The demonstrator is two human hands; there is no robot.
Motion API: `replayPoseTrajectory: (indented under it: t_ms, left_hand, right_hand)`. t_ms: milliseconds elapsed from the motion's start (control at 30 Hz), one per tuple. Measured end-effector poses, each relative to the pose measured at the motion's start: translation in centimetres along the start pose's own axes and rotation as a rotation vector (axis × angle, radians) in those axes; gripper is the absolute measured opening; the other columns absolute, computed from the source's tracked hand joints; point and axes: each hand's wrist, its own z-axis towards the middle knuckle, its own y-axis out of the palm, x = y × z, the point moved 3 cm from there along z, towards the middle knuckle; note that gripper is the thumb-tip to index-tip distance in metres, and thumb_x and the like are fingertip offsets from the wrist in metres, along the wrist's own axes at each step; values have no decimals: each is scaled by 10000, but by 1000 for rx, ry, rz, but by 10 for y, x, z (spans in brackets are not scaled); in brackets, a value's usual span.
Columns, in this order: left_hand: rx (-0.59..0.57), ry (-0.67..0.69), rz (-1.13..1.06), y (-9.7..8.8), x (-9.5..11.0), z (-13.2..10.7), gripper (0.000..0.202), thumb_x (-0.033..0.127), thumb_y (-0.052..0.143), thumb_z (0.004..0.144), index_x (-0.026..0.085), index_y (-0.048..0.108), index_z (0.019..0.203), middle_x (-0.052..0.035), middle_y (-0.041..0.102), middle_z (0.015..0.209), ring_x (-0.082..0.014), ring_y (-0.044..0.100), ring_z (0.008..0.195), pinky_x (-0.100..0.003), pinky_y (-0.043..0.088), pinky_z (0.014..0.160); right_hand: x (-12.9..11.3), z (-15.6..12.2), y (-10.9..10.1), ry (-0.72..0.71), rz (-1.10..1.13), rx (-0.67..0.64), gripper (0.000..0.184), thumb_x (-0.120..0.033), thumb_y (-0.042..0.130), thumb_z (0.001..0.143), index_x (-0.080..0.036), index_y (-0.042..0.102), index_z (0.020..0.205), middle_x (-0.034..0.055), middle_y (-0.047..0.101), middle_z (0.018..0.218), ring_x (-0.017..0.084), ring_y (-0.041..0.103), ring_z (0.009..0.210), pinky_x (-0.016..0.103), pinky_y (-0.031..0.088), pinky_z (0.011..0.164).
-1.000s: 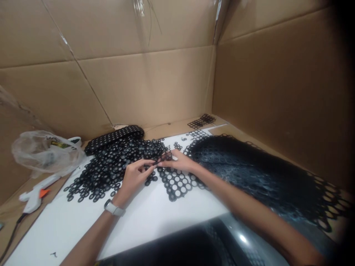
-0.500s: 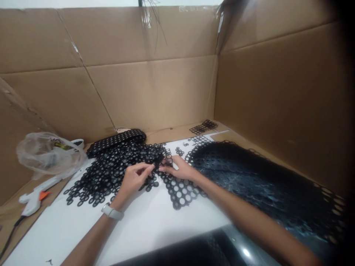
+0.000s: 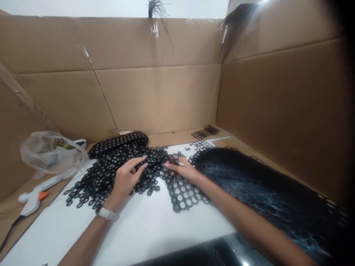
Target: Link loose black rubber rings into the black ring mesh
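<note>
My left hand (image 3: 126,179) lies on a heap of loose black rings (image 3: 111,171), fingers stretched toward its far side, a white watch on the wrist. My right hand (image 3: 183,170) rests flat with fingers extended on the corner of a black mesh of joined rings (image 3: 183,192), which spreads right into a large dark mass (image 3: 263,192). Neither hand visibly holds anything. Both work over a white board (image 3: 144,225).
Cardboard walls (image 3: 155,96) enclose the back, left and right. A white glue gun (image 3: 34,195) and a clear plastic bag (image 3: 51,153) lie at the left. A folded perforated black strip (image 3: 119,142) and a small mesh piece (image 3: 205,132) sit at the back.
The pinched fingers of both hands have parted and stretched out; my left hand has reached forward onto the ring heap. The camera has tilted upward.
</note>
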Motion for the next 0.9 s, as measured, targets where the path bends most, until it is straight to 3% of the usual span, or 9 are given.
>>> replayPoseTrajectory:
  t_ms: [133,267,467,600,733,900]
  left_hand:
    - [-191,89,-96,24,23,-10,321,407,702,1046,321,771,1347,-30,788,1162,-120,588,658,-271,532,671]
    - [-207,8,-196,32,25,-16,361,410,724,1031,302,763,1373,-40,779,1138,-107,568,614,-265,511,617]
    - [-228,-75,-274,31,24,-15,320,400,743,1010,265,813,1292,-48,782,1065,-120,610,618,-252,486,530]
    - [-241,-84,-254,31,24,-14,270,393,723,1022,270,836,1235,-47,793,1044,-141,649,677,-261,503,568]
    - [-258,10,-183,29,26,-14,238,360,680,1050,274,840,1204,-43,801,1060,-150,673,747,-273,522,653]
    - [-275,134,-56,23,33,-15,211,295,640,1061,249,829,1141,-31,804,1041,-154,713,824,-273,521,732]
  right_hand:
    - [-7,-9,6,82,113,-19,369,-478,940,781,-189,790,956,66,790,952,144,654,684,261,551,637]
    - [-14,-16,13,139,168,-63,361,-456,950,775,-188,808,972,47,784,960,130,658,704,243,550,638]
    - [-20,-20,14,118,78,-144,419,-402,1010,683,-191,804,982,66,801,1007,200,720,836,319,605,776]
    - [-24,-23,11,33,-114,-160,335,-370,970,734,-207,795,968,51,811,982,251,740,924,395,603,915]
    - [-22,-25,11,-21,-207,-107,356,-386,940,777,-207,784,1042,59,812,1091,279,739,1068,433,553,1032]
    - [-17,-26,14,-71,-238,-114,413,-447,928,805,-201,771,1097,74,805,1156,284,737,1107,438,539,1043]
